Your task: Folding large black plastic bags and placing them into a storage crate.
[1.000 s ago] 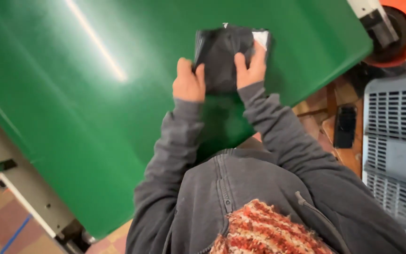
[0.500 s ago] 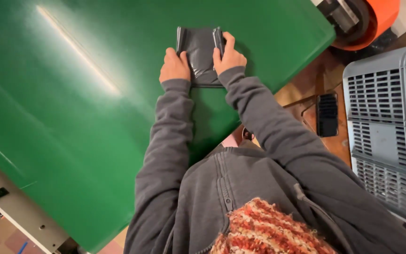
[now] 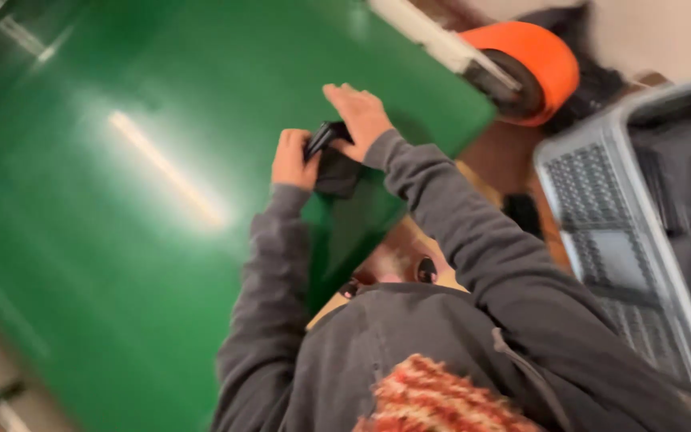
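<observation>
2 hands hold a small dark folded cloth piece point(image 3: 331, 158) just above a glossy green flat tabletop point(image 3: 121, 200).

The left hand point(image 3: 293, 158) is curled shut on the piece's left edge, fingers wrapped around it; the right hand point(image 3: 359, 120) lies over its upper right side, fingers stretched out flat and pressing on it. An orange round roll point(image 3: 539, 66) sits past the tabletop's far corner, and a grey slatted plastic crate point(image 3: 601, 240) stands to the right.

You have a glossy green table point(image 3: 121, 200) below, an orange roll point(image 3: 541, 60) (blurred) beyond, a grey slatted crate point(image 3: 625, 240) alongside.
</observation>
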